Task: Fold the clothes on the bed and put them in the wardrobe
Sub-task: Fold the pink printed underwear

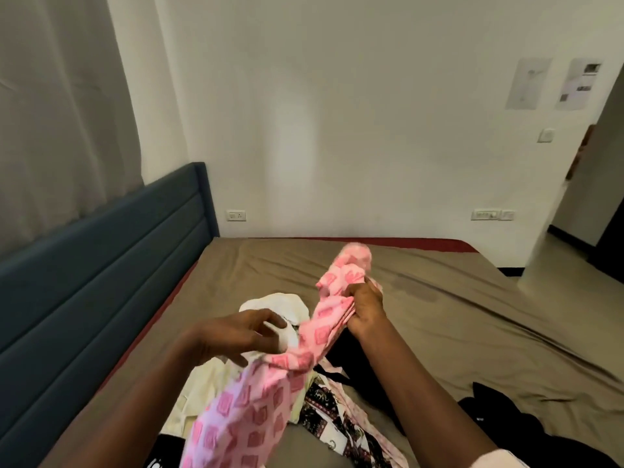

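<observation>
A pink garment (256, 400) printed with darker pink squares stretches from the lower middle up to the centre of the view. My right hand (366, 307) grips its bunched upper end above the bed (472, 315). My left hand (236, 336) hovers beside the garment's middle with its fingers spread and loosely bent, holding nothing. Under my arms lies a heap of clothes: a white piece (277, 305), a cream piece (206, 393), a black-and-white patterned piece (324, 410) and black items (489, 407).
The bed has a brown sheet with a red edge and a dark blue padded headboard (101, 275) on the left. A curtain (60, 106) hangs above it. A doorway (594, 211) opens at the far right. No wardrobe is in view.
</observation>
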Demonstrator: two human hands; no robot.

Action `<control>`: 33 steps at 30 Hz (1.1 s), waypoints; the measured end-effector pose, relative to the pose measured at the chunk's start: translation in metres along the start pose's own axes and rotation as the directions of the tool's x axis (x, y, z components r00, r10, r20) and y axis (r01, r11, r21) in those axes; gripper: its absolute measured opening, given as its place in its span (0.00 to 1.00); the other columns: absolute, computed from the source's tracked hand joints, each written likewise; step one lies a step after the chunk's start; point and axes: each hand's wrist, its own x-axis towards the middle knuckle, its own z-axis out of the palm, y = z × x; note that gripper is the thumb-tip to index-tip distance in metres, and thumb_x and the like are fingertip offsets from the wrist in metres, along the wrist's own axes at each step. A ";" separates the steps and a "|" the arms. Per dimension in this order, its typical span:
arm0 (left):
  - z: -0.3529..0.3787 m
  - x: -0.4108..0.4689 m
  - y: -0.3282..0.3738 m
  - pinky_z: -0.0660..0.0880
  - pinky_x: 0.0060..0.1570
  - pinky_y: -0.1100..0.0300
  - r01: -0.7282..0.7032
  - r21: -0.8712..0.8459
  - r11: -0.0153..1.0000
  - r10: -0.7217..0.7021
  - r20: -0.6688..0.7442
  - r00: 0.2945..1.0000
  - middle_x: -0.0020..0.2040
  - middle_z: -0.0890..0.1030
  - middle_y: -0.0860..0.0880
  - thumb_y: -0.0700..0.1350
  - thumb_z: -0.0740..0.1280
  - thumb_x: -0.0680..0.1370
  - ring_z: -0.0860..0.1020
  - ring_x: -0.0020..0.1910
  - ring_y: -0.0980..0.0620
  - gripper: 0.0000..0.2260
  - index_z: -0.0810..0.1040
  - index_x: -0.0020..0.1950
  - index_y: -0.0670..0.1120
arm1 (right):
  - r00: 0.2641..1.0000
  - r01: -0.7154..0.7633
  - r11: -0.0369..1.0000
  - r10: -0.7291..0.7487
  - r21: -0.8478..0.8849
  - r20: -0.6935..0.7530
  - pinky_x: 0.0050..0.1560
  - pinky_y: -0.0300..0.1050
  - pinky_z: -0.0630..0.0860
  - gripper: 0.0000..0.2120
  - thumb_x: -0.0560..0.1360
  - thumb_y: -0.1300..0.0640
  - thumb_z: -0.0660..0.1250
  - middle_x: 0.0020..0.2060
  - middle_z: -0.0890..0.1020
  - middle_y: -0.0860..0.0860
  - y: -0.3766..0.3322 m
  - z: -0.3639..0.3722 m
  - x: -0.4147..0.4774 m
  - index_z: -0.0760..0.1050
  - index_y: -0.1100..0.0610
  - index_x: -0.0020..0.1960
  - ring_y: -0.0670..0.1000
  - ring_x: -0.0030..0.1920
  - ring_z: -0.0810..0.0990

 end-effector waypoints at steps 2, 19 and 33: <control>0.010 0.013 0.001 0.79 0.56 0.54 -0.060 -0.227 0.972 0.020 -0.172 0.985 0.64 0.81 0.52 0.65 0.74 0.71 0.80 0.63 0.52 0.28 0.74 0.67 0.58 | 0.985 -0.055 0.997 0.063 -0.054 0.160 0.51 0.67 0.79 0.36 0.48 0.72 0.64 0.54 0.80 0.69 0.005 -0.007 -0.011 0.81 0.63 0.56 0.67 0.47 0.81; 0.043 0.071 0.058 0.81 0.57 0.52 -0.396 0.157 0.905 0.413 -0.546 0.729 0.57 0.82 0.60 0.47 0.75 0.74 0.82 0.57 0.56 0.27 0.73 0.72 0.56 | 0.904 0.265 0.843 -0.048 -0.468 0.425 0.39 0.48 0.81 0.22 0.77 0.52 0.74 0.54 0.86 0.53 -0.051 -0.004 -0.065 0.73 0.47 0.70 0.52 0.47 0.86; 0.034 0.051 0.098 0.83 0.45 0.46 -0.495 -0.192 0.847 0.321 -0.558 0.765 0.47 0.84 0.45 0.44 0.68 0.83 0.84 0.43 0.47 0.03 0.81 0.54 0.47 | 0.968 0.216 0.789 -0.096 -0.575 0.231 0.34 0.46 0.80 0.13 0.83 0.56 0.60 0.36 0.84 0.54 -0.078 -0.005 -0.042 0.83 0.58 0.52 0.54 0.36 0.81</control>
